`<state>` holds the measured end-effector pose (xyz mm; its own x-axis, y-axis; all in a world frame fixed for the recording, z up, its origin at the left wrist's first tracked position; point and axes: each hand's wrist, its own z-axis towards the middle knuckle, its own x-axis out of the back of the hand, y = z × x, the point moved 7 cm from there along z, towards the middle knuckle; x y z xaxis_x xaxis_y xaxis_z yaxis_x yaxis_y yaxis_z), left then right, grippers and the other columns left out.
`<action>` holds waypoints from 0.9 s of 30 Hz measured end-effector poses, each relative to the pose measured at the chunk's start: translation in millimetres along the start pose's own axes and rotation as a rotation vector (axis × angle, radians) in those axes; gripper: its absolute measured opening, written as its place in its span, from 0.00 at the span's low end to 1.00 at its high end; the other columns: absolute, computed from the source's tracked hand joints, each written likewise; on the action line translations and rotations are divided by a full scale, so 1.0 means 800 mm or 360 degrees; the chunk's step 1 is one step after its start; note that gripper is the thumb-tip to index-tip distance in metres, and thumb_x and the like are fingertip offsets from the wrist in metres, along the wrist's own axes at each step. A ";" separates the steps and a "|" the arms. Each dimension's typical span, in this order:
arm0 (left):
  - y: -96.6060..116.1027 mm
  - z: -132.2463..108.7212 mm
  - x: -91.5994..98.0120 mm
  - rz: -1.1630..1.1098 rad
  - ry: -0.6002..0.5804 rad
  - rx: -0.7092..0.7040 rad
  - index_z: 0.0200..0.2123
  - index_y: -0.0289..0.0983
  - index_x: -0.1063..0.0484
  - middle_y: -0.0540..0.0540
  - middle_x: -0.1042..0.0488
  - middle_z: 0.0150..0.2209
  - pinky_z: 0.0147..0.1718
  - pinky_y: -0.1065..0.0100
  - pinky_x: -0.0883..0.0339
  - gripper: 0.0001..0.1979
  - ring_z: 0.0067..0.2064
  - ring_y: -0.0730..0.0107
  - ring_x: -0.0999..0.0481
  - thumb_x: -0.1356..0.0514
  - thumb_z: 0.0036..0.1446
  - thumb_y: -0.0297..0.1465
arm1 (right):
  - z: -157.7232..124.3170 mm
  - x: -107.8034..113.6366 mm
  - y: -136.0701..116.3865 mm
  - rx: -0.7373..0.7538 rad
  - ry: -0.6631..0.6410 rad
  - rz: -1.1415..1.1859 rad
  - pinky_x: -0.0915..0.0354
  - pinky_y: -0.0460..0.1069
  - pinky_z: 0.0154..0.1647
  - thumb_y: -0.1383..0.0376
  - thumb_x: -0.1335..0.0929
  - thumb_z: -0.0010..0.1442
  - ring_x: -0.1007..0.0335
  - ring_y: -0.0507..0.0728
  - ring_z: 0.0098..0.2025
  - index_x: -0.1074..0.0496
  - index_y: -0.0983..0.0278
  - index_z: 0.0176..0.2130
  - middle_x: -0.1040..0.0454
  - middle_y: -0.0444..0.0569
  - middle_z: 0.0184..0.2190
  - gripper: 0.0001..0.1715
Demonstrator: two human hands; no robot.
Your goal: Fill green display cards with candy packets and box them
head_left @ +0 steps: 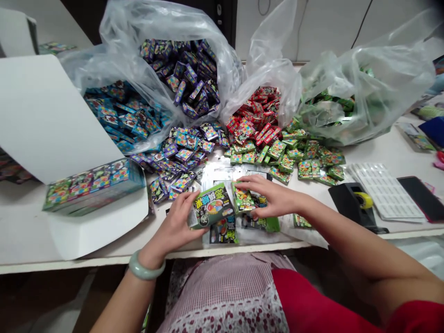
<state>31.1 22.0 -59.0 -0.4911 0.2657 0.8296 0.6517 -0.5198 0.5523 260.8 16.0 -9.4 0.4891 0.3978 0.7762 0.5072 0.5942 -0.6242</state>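
The left hand (pixel 180 221) is clamped on a flat, rectangular green-and-black printed carton (pixel 212 206), thumb along the lower edge and fingers behind its left end. The carton is tilted, its right end higher in view, above the front part of a white bench (pixel 21 231). Its face carries bold characters in yellow-green and pale blue, a round multicoloured picture near the middle, and a pale cartoon figure towards the lower left (the finer print is too small to read). A bright green strip runs along its upper edge.

The right hand (pixel 272 194) is closed around a small green printed box (pixel 243 200) with a busy, many-coloured face, just beside the carton's right end; whether the two touch, I cannot tell. Beneath both hands lie flat black-and-green printed packets (pixel 224 230), with lettering similar to the carton's.

Beyond the hands, loose small purple printed boxes (pixel 183 155) are heaped to the left and loose small green printed boxes (pixel 277 150) to the right. Behind these stand clear plastic bags (pixel 231 60) of blue, purple, red and green boxes. A black tape dispenser with a yellow roll (pixel 350 203) sits near the right forearm, with white label sheets (pixel 385 192) beside it.
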 end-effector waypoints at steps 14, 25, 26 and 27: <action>0.009 0.002 -0.012 0.0042 -0.0124 -0.0121 0.66 0.43 0.55 0.39 0.43 0.57 0.58 0.49 0.41 0.47 0.59 0.49 0.40 0.33 0.49 0.40 | 0.013 0.010 -0.009 0.0021 -0.0476 -0.0552 0.40 0.63 0.58 0.63 0.27 0.50 0.45 0.70 0.60 0.36 0.67 0.61 0.40 0.62 0.61 0.41; 0.007 0.004 -0.007 0.0073 -0.0112 -0.0177 0.66 0.44 0.55 0.38 0.44 0.57 0.58 0.48 0.41 0.46 0.60 0.48 0.41 0.34 0.49 0.39 | 0.023 0.024 -0.016 0.0089 -0.0648 -0.0361 0.42 0.61 0.59 0.62 0.29 0.52 0.42 0.66 0.58 0.32 0.65 0.57 0.37 0.58 0.59 0.34; 0.007 0.004 -0.007 0.0057 -0.0113 -0.0179 0.66 0.44 0.54 0.39 0.44 0.57 0.58 0.48 0.40 0.46 0.59 0.48 0.40 0.33 0.48 0.40 | 0.024 0.025 -0.017 0.0094 -0.0638 -0.0377 0.42 0.62 0.59 0.62 0.29 0.51 0.42 0.66 0.58 0.32 0.66 0.57 0.37 0.58 0.59 0.34; 0.008 0.004 -0.006 0.0033 -0.0118 -0.0177 0.66 0.44 0.54 0.39 0.43 0.57 0.58 0.48 0.40 0.46 0.59 0.48 0.40 0.33 0.48 0.40 | 0.025 0.026 -0.018 0.0094 -0.0627 -0.0403 0.42 0.62 0.59 0.62 0.28 0.51 0.42 0.66 0.57 0.31 0.66 0.56 0.36 0.58 0.58 0.33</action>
<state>39.9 20.0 -59.2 -0.4317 0.3111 0.8467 0.5909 -0.6117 0.5260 249.3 29.5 17.3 0.0430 0.4633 0.8852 0.5288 0.7412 -0.4136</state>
